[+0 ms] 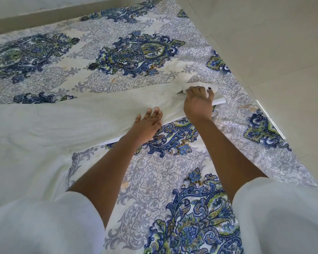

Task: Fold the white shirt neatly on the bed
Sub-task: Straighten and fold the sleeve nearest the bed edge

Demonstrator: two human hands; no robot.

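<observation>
The white shirt (66, 121) lies spread flat across the left and middle of the bed, one long sleeve stretching right toward the bed's edge. My right hand (197, 103) pinches the cuff end of that sleeve, fingers curled around the fabric. My left hand (149, 123) rests flat on the sleeve's lower edge just left of the right hand, fingers together and extended. The shirt's left part runs out of frame.
The bed is covered by a white sheet with blue and green paisley medallions (136, 54). Its right edge (272, 123) borders a pale tiled floor (264, 33). My white sleeves fill the lower corners of the view.
</observation>
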